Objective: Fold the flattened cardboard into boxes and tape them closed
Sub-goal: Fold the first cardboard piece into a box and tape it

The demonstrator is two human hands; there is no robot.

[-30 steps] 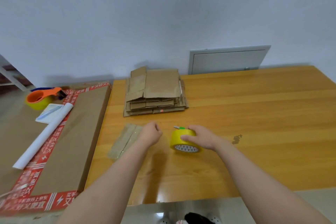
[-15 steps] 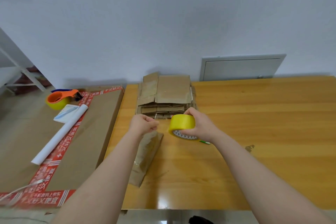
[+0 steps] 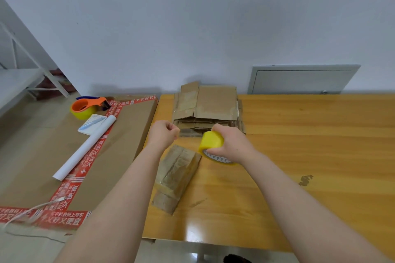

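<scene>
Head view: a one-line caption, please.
Right hand grips yellow tape roll, left hand curled beside it, over wooden table.

Wooden table (image 3: pixel 310 156), stack of flattened cardboard (image 3: pixel 215 107) at far edge, single flat cardboard piece (image 3: pixel 177 175) nearer

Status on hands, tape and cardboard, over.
Right hand grips tape roll. Left hand curled beside it, grip unclear. Cardboard flat on table between arms; nothing blocking.

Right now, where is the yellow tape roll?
In the head view the yellow tape roll is near the middle, gripped in the right hand over the wooden table, just in front of the stack of flattened cardboard.
</scene>
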